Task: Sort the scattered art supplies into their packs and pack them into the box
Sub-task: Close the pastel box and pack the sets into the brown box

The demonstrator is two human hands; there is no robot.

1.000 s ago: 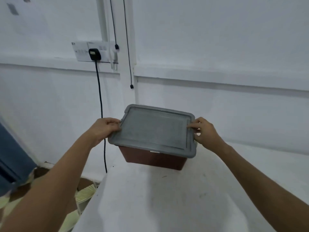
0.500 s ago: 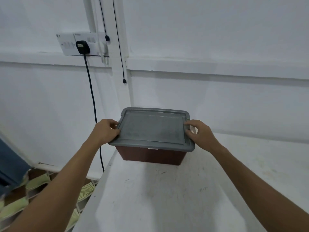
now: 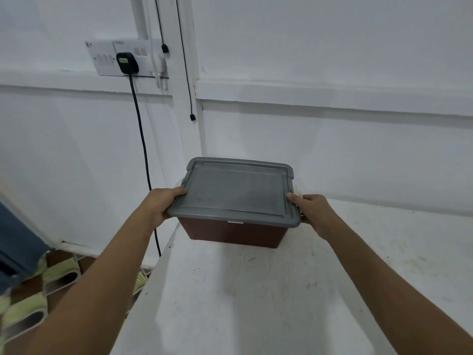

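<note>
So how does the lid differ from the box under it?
The lid is grey; the box is reddish brown. The lid is flat and overhangs; the box is deeper, narrowing downward. The left hand and right hand grip the lid's edges; the box sits on the table. Both are rectangular.

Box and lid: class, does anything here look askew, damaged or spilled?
Nothing stands out. The grey lid sits flat on the brown box, gripped by the left hand and right hand. The white table shows only scuffs.
</note>
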